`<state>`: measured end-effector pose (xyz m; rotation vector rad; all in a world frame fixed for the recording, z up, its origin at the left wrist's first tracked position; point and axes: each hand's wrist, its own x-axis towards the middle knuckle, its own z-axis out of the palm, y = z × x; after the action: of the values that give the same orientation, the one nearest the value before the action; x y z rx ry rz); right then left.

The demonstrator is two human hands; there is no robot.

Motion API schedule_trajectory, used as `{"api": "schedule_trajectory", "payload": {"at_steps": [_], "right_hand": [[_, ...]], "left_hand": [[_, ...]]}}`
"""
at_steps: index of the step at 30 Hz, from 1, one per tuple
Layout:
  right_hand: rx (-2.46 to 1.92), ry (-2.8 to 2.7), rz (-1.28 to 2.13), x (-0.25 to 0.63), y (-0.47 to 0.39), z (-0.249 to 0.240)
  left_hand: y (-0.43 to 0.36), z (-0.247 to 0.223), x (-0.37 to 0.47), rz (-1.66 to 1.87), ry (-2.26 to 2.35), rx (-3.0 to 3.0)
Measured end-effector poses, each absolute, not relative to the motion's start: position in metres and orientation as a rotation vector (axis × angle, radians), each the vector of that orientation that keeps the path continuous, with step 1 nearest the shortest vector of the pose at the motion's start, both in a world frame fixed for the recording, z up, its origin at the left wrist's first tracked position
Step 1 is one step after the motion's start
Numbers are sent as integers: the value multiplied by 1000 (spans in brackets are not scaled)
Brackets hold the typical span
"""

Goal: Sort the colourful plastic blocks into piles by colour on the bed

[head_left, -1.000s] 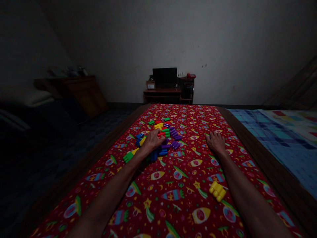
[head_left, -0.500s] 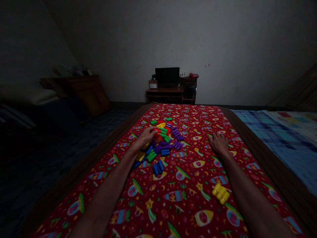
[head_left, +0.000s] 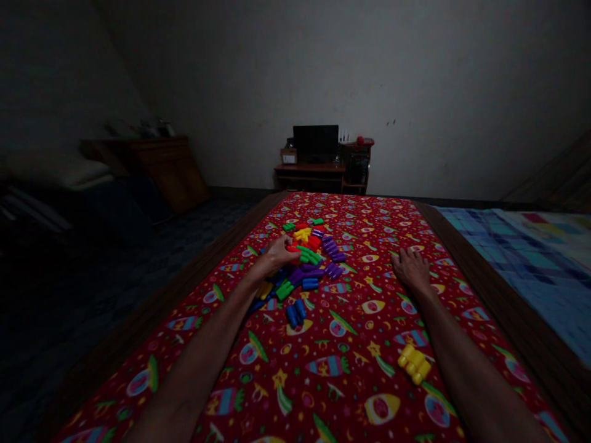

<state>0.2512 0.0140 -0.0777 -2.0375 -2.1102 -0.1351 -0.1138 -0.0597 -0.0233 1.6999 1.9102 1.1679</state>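
Observation:
My left hand [head_left: 276,256] reaches into a pile of coloured plastic toy blocks, its fingers closed round a red block [head_left: 292,249]. Green blocks [head_left: 308,256] lie right beside those fingertips. Around them are yellow blocks [head_left: 302,234], purple blocks [head_left: 333,249] and a second green block [head_left: 285,290] nearer me. Part of the pile is hidden behind my left hand and forearm. My right hand [head_left: 412,269] rests palm down on the red patterned cloth, fingers spread, holding nothing. Closer to me, beside my right forearm, lies a yellow block group [head_left: 414,363].
A blue block pair [head_left: 296,313] lies apart in front of the pile. The red cloth [head_left: 351,406] covers a bed-like surface with brown edges. Beyond its far end stands a desk [head_left: 309,167] with a monitor [head_left: 316,143]. A blue checked cover [head_left: 503,258] is at right, a wooden cabinet [head_left: 166,172] at left.
My left hand has shifted slightly among the blocks, and the red and green blocks at its fingertips have moved a little. My right hand stays flat on the cloth. The view has shifted slightly.

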Motion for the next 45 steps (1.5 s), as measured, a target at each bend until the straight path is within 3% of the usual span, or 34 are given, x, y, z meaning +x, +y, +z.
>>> {"api": "schedule_trajectory", "payload": {"at_steps": [15, 20, 23, 29, 35, 40, 45], "right_hand": [[-2029, -2093, -138, 251, 14, -78], [-2022, -2103, -141, 252, 14, -78], [-2028, -2108, -134, 253, 16, -79], [-2042, -2112, -150, 252, 15, -78], [-2018, -2117, -173, 251, 12, -75], [-1998, -2111, -153, 252, 11, -75], [-2024, -2108, -128, 250, 11, -74]], "left_hand": [[-63, -12, -116, 1051, 1918, 1796], [-78, 3, -95, 1047, 2031, 2159], [-112, 5, -44, 997, 1687, 2495], [-184, -30, 67, 460, 706, 3047], [-156, -44, 81, 494, 780, 3083], [-146, -49, 98, 463, 555, 2996], [-142, -39, 77, 483, 920, 2908]]}}
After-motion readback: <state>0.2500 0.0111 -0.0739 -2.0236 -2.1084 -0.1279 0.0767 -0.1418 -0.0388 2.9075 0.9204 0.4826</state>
